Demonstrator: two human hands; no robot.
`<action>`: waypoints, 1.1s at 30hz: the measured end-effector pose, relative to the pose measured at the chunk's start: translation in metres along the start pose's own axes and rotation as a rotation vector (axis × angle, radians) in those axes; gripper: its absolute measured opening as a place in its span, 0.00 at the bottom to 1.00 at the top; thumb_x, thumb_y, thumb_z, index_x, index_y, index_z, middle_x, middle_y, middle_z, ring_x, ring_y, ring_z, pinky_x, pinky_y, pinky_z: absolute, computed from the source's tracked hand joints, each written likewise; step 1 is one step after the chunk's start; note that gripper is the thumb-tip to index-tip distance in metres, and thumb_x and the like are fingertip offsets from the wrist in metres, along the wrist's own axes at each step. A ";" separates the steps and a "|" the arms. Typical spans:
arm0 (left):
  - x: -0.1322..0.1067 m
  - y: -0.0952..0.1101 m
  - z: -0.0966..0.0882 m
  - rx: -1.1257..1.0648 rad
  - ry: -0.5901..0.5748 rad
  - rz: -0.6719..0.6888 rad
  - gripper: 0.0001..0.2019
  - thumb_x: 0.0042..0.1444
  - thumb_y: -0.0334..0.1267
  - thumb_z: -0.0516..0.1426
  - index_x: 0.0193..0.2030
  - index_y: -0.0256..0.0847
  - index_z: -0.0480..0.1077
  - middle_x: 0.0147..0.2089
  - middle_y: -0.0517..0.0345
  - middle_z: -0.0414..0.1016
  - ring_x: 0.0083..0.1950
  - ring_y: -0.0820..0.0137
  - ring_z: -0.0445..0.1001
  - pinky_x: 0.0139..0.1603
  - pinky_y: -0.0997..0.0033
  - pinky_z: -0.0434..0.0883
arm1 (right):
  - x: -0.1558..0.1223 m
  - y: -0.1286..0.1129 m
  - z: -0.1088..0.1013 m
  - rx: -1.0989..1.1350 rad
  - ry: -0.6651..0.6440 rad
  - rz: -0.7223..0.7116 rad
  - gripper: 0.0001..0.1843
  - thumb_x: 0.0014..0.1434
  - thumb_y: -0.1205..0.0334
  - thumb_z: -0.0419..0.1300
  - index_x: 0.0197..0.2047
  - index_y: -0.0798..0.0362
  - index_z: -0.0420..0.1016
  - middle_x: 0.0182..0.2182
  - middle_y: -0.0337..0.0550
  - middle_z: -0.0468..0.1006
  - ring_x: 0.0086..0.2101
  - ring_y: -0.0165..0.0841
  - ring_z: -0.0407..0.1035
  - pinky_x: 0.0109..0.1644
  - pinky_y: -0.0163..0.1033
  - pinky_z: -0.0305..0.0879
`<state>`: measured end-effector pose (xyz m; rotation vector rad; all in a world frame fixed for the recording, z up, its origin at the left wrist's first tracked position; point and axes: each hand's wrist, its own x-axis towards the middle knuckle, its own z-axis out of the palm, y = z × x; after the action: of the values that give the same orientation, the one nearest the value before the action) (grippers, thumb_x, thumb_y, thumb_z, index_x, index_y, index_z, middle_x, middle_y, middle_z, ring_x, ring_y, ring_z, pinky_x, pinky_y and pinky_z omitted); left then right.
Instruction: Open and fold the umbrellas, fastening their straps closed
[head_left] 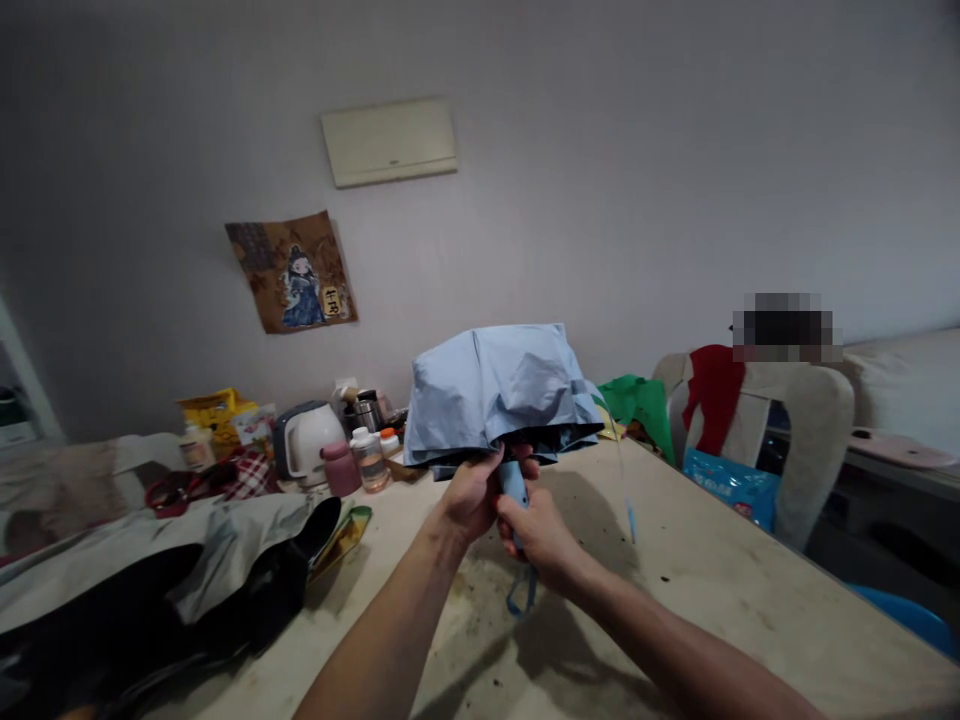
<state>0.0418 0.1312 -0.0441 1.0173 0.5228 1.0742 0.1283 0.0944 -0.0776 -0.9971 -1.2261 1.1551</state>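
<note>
I hold a light blue folding umbrella point(499, 390) upright above the table point(720, 580), its canopy collapsed and hanging loose. My left hand point(471, 492) is closed around the shaft just under the canopy's edge. My right hand point(534, 532) is wrapped around the blue handle below it, touching the left hand. A blue wrist loop point(521, 598) dangles under my right hand, and a thin blue strap point(624, 480) hangs from the canopy on the right.
A white kettle point(304, 440), a pink cup point(341, 468), small bottles point(369, 458) and snack bags point(217, 410) crowd the table's far left. Dark and grey cloth point(187, 570) lies at near left. A chair with a red garment point(712, 395) and a blue bag point(731, 485) stands right.
</note>
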 end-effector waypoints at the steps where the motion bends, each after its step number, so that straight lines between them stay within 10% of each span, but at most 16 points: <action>1: 0.001 -0.001 0.001 -0.009 0.045 0.009 0.16 0.49 0.46 0.66 0.32 0.33 0.73 0.29 0.47 0.77 0.39 0.57 0.78 0.40 0.63 0.73 | 0.001 0.001 0.000 -0.010 -0.004 -0.002 0.08 0.42 0.57 0.52 0.26 0.50 0.59 0.12 0.31 0.62 0.12 0.24 0.54 0.15 0.31 0.46; 14: 0.031 0.022 0.018 -0.111 0.270 -0.012 0.15 0.63 0.32 0.54 0.24 0.32 0.68 0.22 0.57 0.69 0.23 0.74 0.71 0.32 0.72 0.72 | 0.014 -0.015 0.002 0.192 0.025 0.100 0.06 0.44 0.64 0.56 0.27 0.53 0.61 0.14 0.32 0.65 0.13 0.22 0.57 0.14 0.27 0.45; 19: 0.058 0.048 0.030 -0.110 0.264 -0.038 0.17 0.65 0.33 0.51 0.23 0.34 0.65 0.20 0.58 0.66 0.22 0.74 0.69 0.31 0.72 0.71 | 0.031 -0.052 -0.002 0.535 -0.152 0.208 0.08 0.51 0.66 0.56 0.26 0.54 0.58 0.14 0.31 0.61 0.12 0.18 0.48 0.14 0.24 0.39; 33: 0.074 0.113 0.059 -0.049 0.157 0.176 0.18 0.64 0.29 0.50 0.21 0.35 0.64 0.16 0.60 0.64 0.17 0.76 0.63 0.22 0.75 0.64 | 0.023 -0.091 0.015 0.518 -0.136 0.029 0.11 0.48 0.65 0.61 0.28 0.54 0.59 0.15 0.31 0.61 0.14 0.20 0.52 0.15 0.25 0.42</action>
<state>0.0660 0.1858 0.0905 0.9536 0.5381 1.3255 0.1227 0.1019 0.0169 -0.5536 -0.9427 1.4851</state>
